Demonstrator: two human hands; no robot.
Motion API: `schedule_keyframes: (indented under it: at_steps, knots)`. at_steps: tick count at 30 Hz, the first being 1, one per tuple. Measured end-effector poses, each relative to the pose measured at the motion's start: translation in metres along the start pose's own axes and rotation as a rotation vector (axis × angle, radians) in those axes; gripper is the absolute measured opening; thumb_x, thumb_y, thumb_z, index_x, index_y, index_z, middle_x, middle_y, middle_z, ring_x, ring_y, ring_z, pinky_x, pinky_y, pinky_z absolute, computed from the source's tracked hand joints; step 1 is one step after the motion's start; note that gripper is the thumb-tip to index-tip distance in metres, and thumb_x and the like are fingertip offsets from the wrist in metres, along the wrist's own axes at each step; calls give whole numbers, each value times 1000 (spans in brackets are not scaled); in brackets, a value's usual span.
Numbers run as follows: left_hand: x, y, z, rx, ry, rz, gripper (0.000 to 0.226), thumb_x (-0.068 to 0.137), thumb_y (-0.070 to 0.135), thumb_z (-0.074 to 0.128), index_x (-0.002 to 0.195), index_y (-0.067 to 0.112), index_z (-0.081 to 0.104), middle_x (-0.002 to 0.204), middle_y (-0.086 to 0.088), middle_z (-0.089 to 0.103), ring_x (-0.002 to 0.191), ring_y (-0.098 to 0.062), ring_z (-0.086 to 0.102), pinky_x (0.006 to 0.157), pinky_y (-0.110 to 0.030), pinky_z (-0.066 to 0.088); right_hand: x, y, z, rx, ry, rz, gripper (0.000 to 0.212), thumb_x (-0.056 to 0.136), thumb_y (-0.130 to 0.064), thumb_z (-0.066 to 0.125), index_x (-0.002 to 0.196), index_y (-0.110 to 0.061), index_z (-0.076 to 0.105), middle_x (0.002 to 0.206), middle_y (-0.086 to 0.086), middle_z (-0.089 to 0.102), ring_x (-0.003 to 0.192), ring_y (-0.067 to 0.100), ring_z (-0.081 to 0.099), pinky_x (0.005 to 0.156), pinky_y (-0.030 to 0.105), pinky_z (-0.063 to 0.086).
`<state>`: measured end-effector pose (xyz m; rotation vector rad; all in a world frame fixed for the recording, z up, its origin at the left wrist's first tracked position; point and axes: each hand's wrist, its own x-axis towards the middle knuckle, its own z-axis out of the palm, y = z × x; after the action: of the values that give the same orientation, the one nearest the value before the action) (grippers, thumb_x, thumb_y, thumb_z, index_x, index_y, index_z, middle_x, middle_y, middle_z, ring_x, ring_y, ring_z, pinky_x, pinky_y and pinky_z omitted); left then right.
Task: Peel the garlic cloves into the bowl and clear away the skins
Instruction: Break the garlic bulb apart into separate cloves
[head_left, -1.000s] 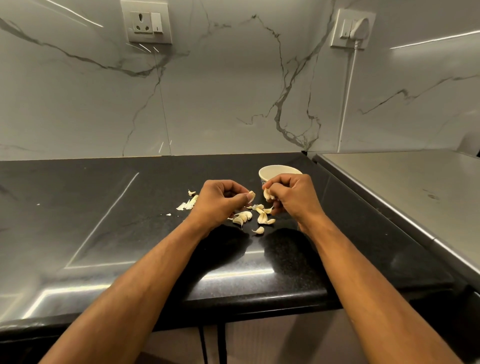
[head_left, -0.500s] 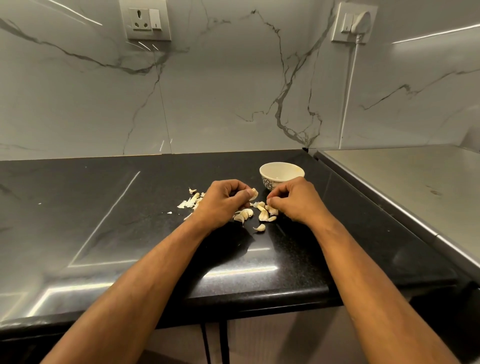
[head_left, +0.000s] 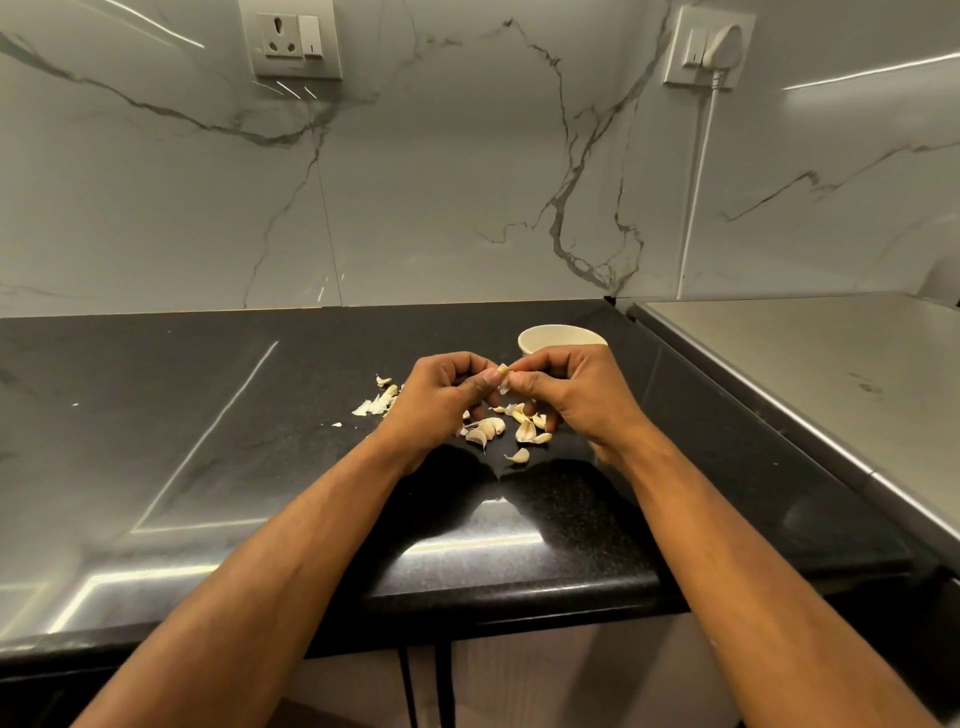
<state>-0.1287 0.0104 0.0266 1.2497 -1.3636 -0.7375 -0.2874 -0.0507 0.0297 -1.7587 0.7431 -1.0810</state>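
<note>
Head view, centre of frame: left hand (head_left: 441, 397) and right hand (head_left: 566, 392) meet fingertip to fingertip above the counter, both with fingers curled, pinching one garlic clove (head_left: 503, 378) between them; its stub end shows at top. Directly behind the right hand sits a small cream bowl (head_left: 556, 338), its near wall hidden by the knuckles; contents not visible. Below the hands, a loose cluster of unpeeled cloves (head_left: 485, 428) lies on the black countertop (head_left: 208, 415), partly covered by the fingers; one clove (head_left: 518, 457) lies apart, nearer the camera. Left of the left hand, a scatter of pale skins (head_left: 375, 404), partly blocked by the wrist, with a tiny scrap (head_left: 336, 424) just beside. Counter is glossy, speckled, streaked with light reflections. Right of frame, a grey metal surface (head_left: 805, 374) abuts it. Behind, white marble wall (head_left: 441, 182) with grey veins; socket (head_left: 293, 39) upper left, plugged socket (head_left: 709, 47) upper right, white cable (head_left: 696, 182) hanging down.
</note>
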Motion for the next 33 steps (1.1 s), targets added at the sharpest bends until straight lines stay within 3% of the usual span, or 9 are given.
schedule_keyframes:
  at_steps: [4, 8, 10, 18, 26, 30, 33]
  knots:
    - [2, -1, -3, 27, 27, -10, 11, 95, 16, 59, 90, 8, 65, 71, -5, 63, 56, -7, 53, 47, -12, 40, 0, -3, -1, 113, 18, 24, 8, 85, -1, 70, 82, -7, 73, 69, 6, 72, 52, 12, 60, 40, 22, 43]
    - [9, -9, -12, 317, 106, 71, 8, 90, 18, 67, 88, 11, 70, 71, -3, 67, 64, -11, 59, 65, -31, 52, 1, -2, -1, 115, 48, 54, 7, 84, 1, 70, 82, -4, 72, 71, 10, 72, 51, 13, 62, 40, 23, 44]
    - [11, -10, -18, 348, 142, 77, 7, 88, 19, 70, 87, 12, 71, 73, -4, 69, 68, -14, 62, 70, -35, 54, 2, 0, -1, 87, 67, 65, 8, 84, 2, 70, 80, -5, 72, 70, 9, 71, 50, 11, 60, 40, 22, 44]
    - [5, -4, -10, 161, 67, 37, 7, 89, 15, 68, 90, 9, 72, 73, -4, 70, 58, 0, 59, 56, -14, 48, 2, 4, 7, 80, 40, 36, 10, 81, -1, 75, 80, -11, 72, 66, 2, 69, 52, 9, 60, 41, 23, 45]
    - [3, -4, -10, 24, -1, -50, 11, 90, 20, 66, 93, 13, 73, 76, -2, 74, 60, -9, 58, 48, -21, 40, 1, 5, 10, 55, 47, -30, 7, 81, -8, 77, 81, -12, 71, 66, -2, 70, 58, 6, 64, 45, 22, 49]
    - [3, -3, -11, 24, 8, -37, 9, 86, 20, 71, 91, 13, 73, 77, -5, 74, 62, -14, 59, 49, -22, 43, 1, 6, 11, 7, 41, -31, 6, 81, -11, 78, 80, -14, 73, 68, -2, 69, 59, 5, 63, 46, 21, 48]
    - [5, -5, -14, 124, 37, -16, 5, 88, 16, 70, 88, 12, 73, 74, -6, 73, 63, -15, 61, 56, -32, 50, 1, 8, 10, -30, 38, -25, 10, 85, -5, 73, 84, -15, 73, 69, -2, 68, 59, 4, 62, 47, 20, 49]
